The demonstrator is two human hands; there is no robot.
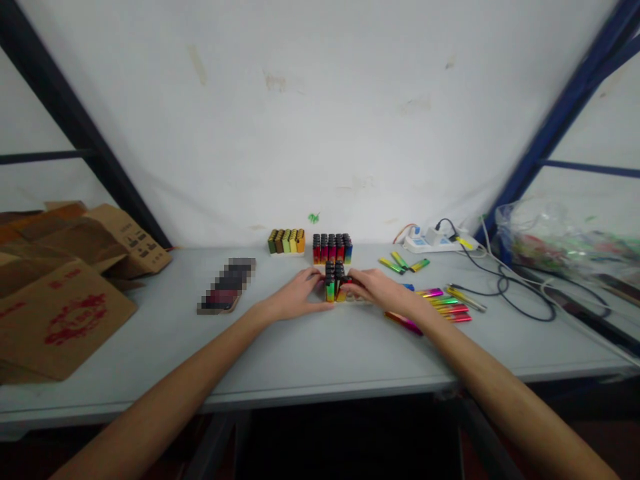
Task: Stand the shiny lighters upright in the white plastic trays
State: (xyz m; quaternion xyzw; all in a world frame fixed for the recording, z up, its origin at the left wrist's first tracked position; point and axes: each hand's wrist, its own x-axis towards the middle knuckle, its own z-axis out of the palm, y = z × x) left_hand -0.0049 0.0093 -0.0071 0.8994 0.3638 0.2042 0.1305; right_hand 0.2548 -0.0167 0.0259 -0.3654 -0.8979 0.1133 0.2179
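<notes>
Upright lighters with black tops (331, 283) stand in a small group at the middle of the table. My left hand (299, 295) is at the left side of this group, thumb and fingers apart around its near left corner. At its right side my right hand (370, 287) has its fingers closed on a lighter, partly hidden by the fingers. A pale tray shows in part under my right hand. Behind the group stand a block of red and blue lighters (332, 249) and a block of yellow and green ones (287, 241). Loose shiny lighters (450, 308) lie beside my right forearm.
A phone-like object (227, 287), partly pixelated, lies at the left. Cardboard boxes (70, 320) fill the far left. Green lighters (391, 265), a power strip (437, 241), cables and plastic bags (565, 240) are at the right. The wall bounds the table's back.
</notes>
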